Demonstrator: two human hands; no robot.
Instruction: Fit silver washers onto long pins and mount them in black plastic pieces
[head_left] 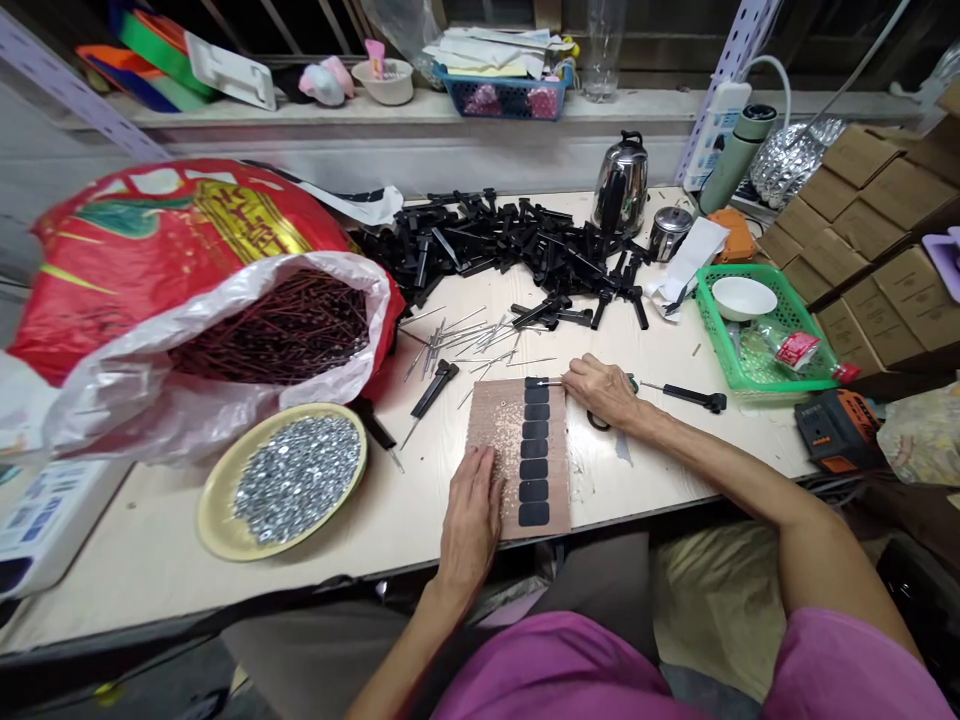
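Observation:
A brown cardboard piece (pixel 499 400) lies at the table's front edge, with a column of black rounded pads (pixel 534 468) along its right side. Small pale crumbs are scattered beside the pads. My left hand (pixel 472 510) rests flat on the cardboard's lower left edge, fingers stretched out. At the topmost pad, my right hand (pixel 600 390) is closed around a thin metal-tipped tool (pixel 553 383); its tip touches or hovers over that pad, I cannot tell which. A bit of green shows behind the hand, and a dark ring (pixel 598 422) is partly hidden under it.
Left stand a yellow bowl (pixel 217 500) of small metal nuts or washers and a red sack (pixel 150 230) of dark rods. Loose metal rods (pixel 480 340) and heaped black plastic parts (pixel 525 240) lie behind. Right are a green basket (pixel 720 350), cordless tool (pixel 840 430) and cartons (pixel 862 220).

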